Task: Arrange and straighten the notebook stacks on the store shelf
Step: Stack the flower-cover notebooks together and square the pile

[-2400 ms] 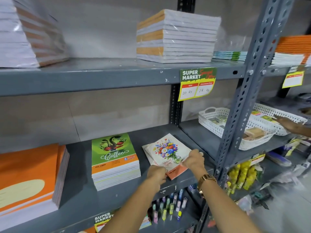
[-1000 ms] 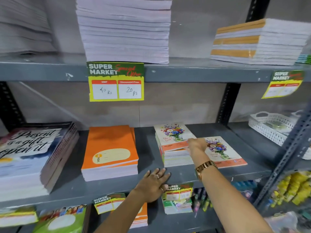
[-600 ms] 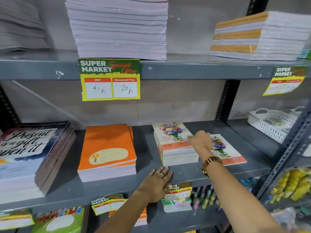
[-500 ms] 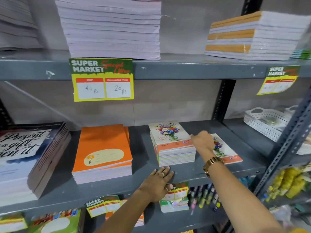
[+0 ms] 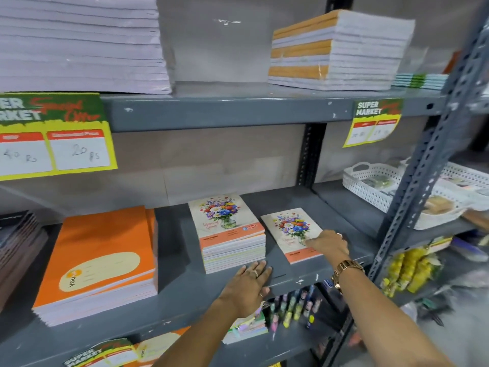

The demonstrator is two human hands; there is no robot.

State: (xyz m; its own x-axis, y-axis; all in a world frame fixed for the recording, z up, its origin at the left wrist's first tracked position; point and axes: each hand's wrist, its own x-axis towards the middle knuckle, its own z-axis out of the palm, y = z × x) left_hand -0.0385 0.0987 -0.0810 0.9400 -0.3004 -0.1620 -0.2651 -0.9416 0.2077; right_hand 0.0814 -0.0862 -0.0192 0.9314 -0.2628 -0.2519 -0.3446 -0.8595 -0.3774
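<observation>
Middle shelf, left to right:
- Orange notebook stack: squared, untouched.
- Floral notebook stack: left hand lies flat and open on the shelf, fingertips at the stack's front edge, gripping nothing.
- Loose floral notebook: apart from the stack, slightly askew; right hand rests loosely open on its lower right corner.

Step, by judgement: gathering the stray. Next: lift it onto the floral stack, edges aligned.

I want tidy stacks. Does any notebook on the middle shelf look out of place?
Yes. One floral notebook lies alone and turned askew, right of the floral stack, not on it. The right hand rests on it.
</observation>
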